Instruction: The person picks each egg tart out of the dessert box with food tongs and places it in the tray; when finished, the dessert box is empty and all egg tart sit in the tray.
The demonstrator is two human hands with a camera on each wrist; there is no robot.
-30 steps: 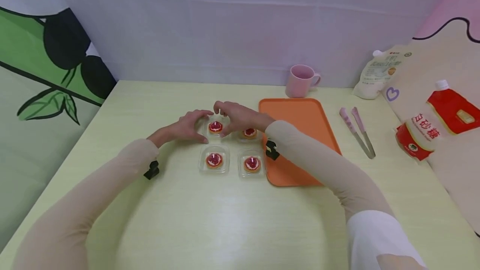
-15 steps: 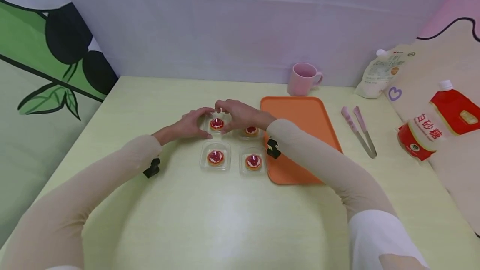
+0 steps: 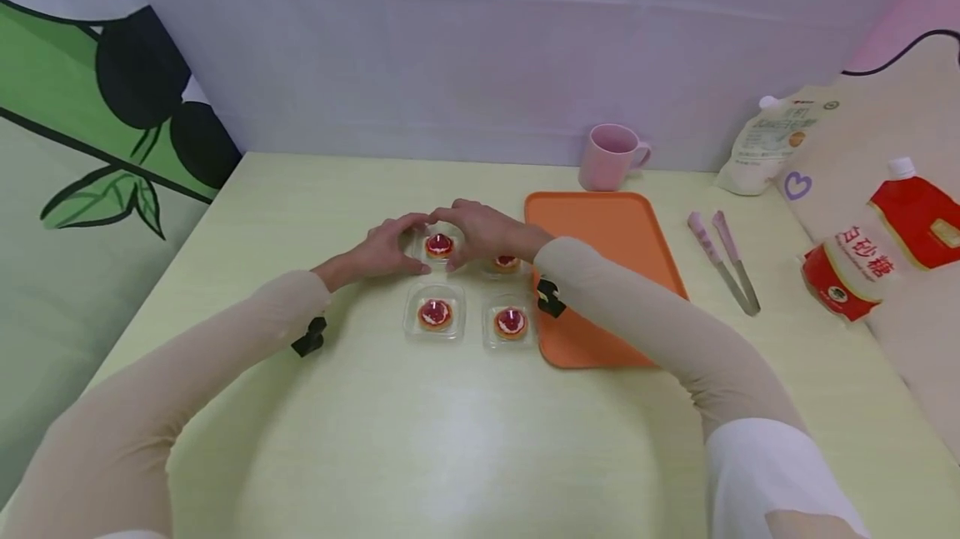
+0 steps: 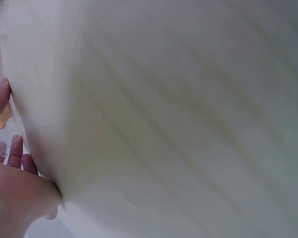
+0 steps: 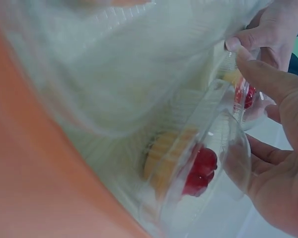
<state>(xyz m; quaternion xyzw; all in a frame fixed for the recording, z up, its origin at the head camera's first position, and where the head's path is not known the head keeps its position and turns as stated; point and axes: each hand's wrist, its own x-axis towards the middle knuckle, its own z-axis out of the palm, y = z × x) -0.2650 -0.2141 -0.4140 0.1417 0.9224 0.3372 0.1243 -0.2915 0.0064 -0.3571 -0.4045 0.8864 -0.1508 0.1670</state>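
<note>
Both hands sit around the far-left clear plastic box (image 3: 450,229), which holds a small tart (image 3: 438,246) with a glossy red topping. My left hand (image 3: 375,252) spans its left side, index finger at the back and thumb at the front. From the right, my right hand (image 3: 483,233) curls round the opposite side in the same way. The two index fingertips meet at the box's back edge. In the right wrist view, the thumb and fingers of the right hand (image 5: 285,181) lie near clear plastic edges. The left wrist view shows mostly tabletop.
Three more boxed tarts stand close by: a near-left box (image 3: 412,329), a near-right box (image 3: 491,341) and a far-right one partly behind the right hand. Under the right forearm lies an orange tray (image 3: 592,222). Beyond are a pink mug (image 3: 606,160), tongs (image 3: 731,272) and a pouch (image 3: 761,152).
The right index finger has come down and left, from raised to meeting the left index finger. Both hands stay around the same box; the head view has shifted slightly.
</note>
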